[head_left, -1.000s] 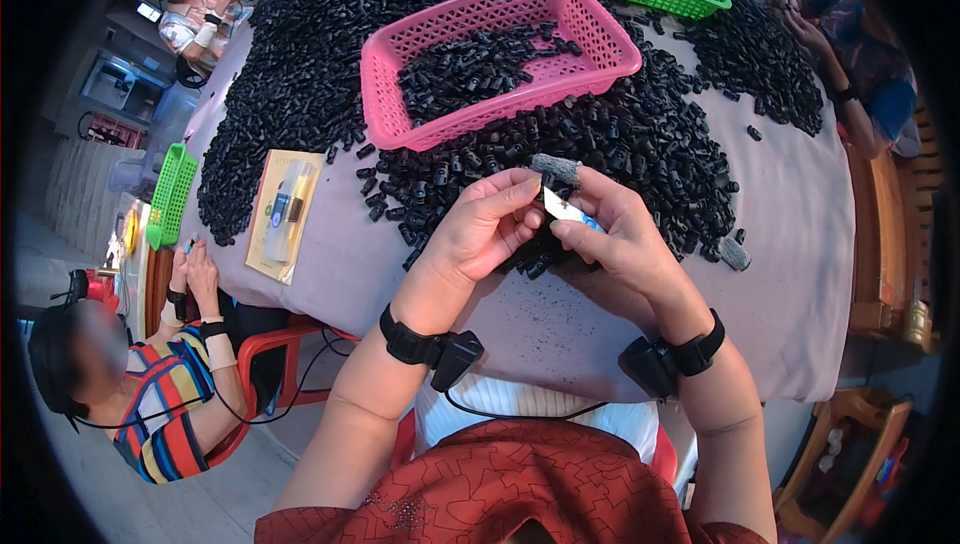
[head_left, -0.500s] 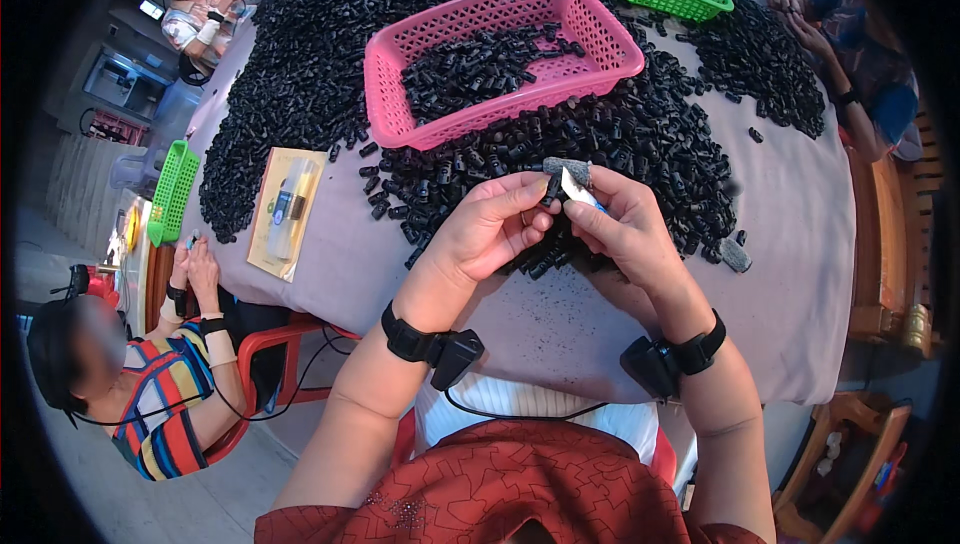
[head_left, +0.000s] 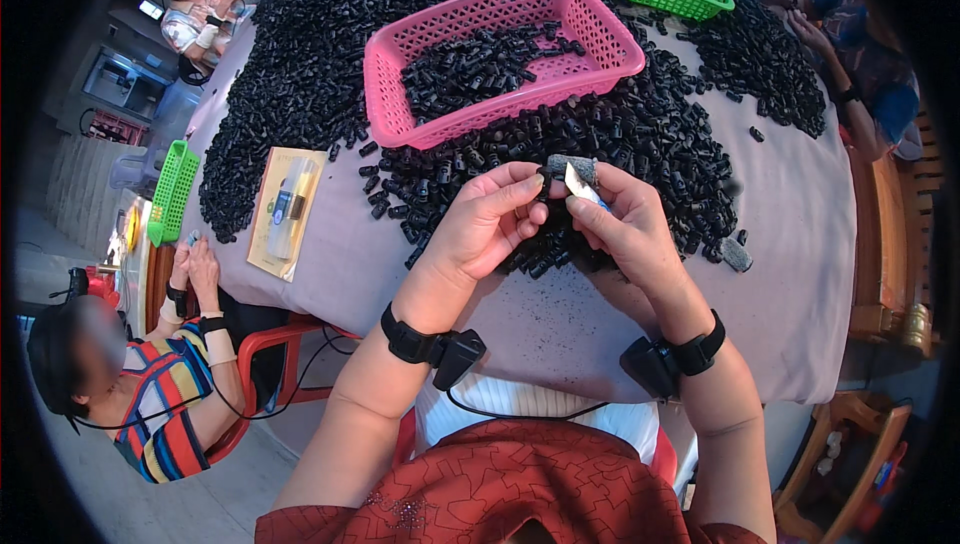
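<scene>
My left hand (head_left: 494, 212) is closed, thumb and forefinger pinching a small black cylindrical part (head_left: 543, 184) that the fingers largely hide. Close to its right, my right hand (head_left: 625, 214) grips a small knife (head_left: 578, 184) with a pale pointed blade and a bit of blue at the handle. The blade tip points up and left, a little apart from the left fingertips. A grey speckled finger sleeve (head_left: 574, 170) covers the right forefinger's end. Under both hands spreads a big heap of similar black parts (head_left: 470, 179).
A pink perforated basket (head_left: 505, 119), partly filled with black parts, stands on the heap. A yellow-brown booklet (head_left: 268, 244) bears a clear packet (head_left: 290, 209). Another grey sleeve (head_left: 735, 255) lies at right. Green baskets (head_left: 675, 1) and co-workers (head_left: 150, 384) surround the table.
The knife blade has shifted slightly right, away from the left fingertips. My left hand has rolled a little, and the black part shows less.
</scene>
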Available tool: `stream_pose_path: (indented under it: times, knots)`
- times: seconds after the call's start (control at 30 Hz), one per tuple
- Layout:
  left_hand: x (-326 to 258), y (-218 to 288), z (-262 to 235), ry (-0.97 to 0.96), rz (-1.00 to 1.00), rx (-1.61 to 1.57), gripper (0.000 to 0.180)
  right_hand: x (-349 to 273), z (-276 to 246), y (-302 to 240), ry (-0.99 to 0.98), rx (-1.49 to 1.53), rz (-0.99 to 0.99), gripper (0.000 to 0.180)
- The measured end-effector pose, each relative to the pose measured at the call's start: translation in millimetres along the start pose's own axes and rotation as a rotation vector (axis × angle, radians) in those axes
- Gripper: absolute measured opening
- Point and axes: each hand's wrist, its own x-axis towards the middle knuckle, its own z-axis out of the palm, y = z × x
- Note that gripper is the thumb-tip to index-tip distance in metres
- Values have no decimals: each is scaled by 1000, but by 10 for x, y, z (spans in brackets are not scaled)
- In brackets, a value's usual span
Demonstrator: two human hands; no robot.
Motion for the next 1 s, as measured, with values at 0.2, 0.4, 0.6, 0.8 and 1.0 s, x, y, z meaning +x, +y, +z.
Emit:
stream_pose_path:
  times: [0.2, 0.4, 0.6, 0.8, 1.0]
  knots:
    - [10, -6, -8, 79, 23, 19, 21, 1, 3, 1, -5, -41, -20, 27]
    - [9, 7, -49, 29, 37, 31, 24, -4, 1, 2, 12, -52, -13, 30]
    - [21, -16, 4, 91, 47, 72, 25, 6, -13, 50, 15, -72, -27, 35]
    - [21, -2, -41, 124, 44, -24, 25, 8, -4, 39, 17, -54, -23, 25]
    - [27, -3, -52, 66, 45, -14, 24, 5, -8, 13, 11, -64, -19, 25]
